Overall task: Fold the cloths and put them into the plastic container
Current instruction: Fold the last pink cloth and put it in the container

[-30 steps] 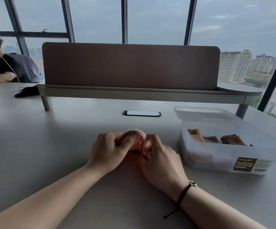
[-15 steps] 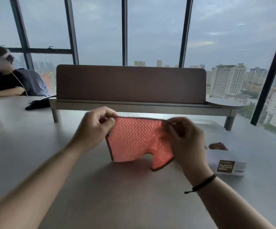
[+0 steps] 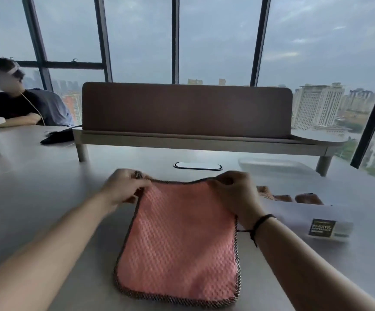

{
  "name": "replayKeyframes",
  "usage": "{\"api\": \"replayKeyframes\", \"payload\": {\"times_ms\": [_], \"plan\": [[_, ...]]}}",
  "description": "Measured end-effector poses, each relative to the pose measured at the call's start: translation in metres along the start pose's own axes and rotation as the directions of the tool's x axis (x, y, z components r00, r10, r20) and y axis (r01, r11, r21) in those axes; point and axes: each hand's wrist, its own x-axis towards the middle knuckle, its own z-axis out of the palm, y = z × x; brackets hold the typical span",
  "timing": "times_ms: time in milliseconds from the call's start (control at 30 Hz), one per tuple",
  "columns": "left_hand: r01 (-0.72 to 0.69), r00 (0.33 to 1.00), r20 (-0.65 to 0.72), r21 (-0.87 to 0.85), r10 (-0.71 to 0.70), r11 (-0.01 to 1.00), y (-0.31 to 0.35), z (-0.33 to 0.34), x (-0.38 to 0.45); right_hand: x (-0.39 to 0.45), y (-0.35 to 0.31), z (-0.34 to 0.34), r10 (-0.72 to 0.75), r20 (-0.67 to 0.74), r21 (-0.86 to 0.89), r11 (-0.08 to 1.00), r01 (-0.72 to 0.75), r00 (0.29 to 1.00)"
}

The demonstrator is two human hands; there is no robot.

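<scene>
Hands pinch the two far corners of a pink cloth [image 3: 179, 241]: the left hand [image 3: 123, 187] has its fingers closed on the far-left corner, the right hand [image 3: 233, 194] grips the far-right corner, a dark cord bracelet [image 3: 259, 223] on its wrist. The cloth is spread open and unfolded, waffle-textured with a dark stitched border; its near part lies flat on the grey table [image 3: 47, 187], while its far edge looks slightly raised between the hands.

Just to the right of the cloth stands the plastic container [image 3: 330, 223], translucent, with a dark label on its near wall. Brownish folded cloths [image 3: 303, 197] show inside it, blurred. Beyond the container, farther from the cloth, lies its clear lid [image 3: 274, 166] on the table. Straight beyond the cloth is an oval cable slot [image 3: 198, 166], and past that a brown desk divider [image 3: 186, 108] on a low shelf. Far to the left of the cloth, another person [image 3: 13, 106] sits at the table, near a black object [image 3: 58, 136].
</scene>
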Motion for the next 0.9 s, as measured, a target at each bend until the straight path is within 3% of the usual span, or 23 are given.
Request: {"api": "replayKeyframes", "payload": {"times_ms": [100,167,333,433,533,633,767,900], "plan": [[-0.014,0.997,-0.065,0.202,0.027,0.979,-0.036,0.015,0.011,-0.004,0.032,0.023,-0.005,0.050,-0.126,0.992,0.011,0.999],[-0.020,0.996,-0.079,0.206,0.037,0.978,-0.045,0.019,0.017,-0.005,0.046,0.032,0.000,0.068,-0.193,0.981,0.013,0.998],[0.037,0.997,-0.070,0.022,-0.035,0.999,-0.053,0.016,0.022,-0.006,0.048,0.034,-0.104,0.125,-0.187,0.974,0.126,0.987],[0.115,0.993,0.021,-0.268,-0.113,0.956,-0.048,0.012,0.013,-0.015,0.044,0.026,-0.164,0.109,-0.118,0.977,0.176,0.980],[0.136,0.986,0.140,-0.351,-0.092,0.927,-0.046,0.001,0.004,-0.030,0.038,0.015,-0.179,0.131,-0.098,0.976,0.193,0.975],[0.100,0.967,0.256,-0.335,-0.011,0.937,-0.048,-0.006,-0.004,-0.049,0.033,0.003,-0.238,0.230,-0.178,0.943,0.281,0.944],[-0.024,0.961,0.270,-0.152,0.064,0.988,-0.054,-0.011,-0.006,-0.063,0.036,-0.011,-0.286,0.360,-0.310,0.861,0.403,0.888],[-0.086,0.944,0.317,-0.015,0.086,0.996,-0.054,-0.014,-0.007,-0.063,0.040,-0.017,-0.284,0.403,-0.358,0.826,0.435,0.870]]}}
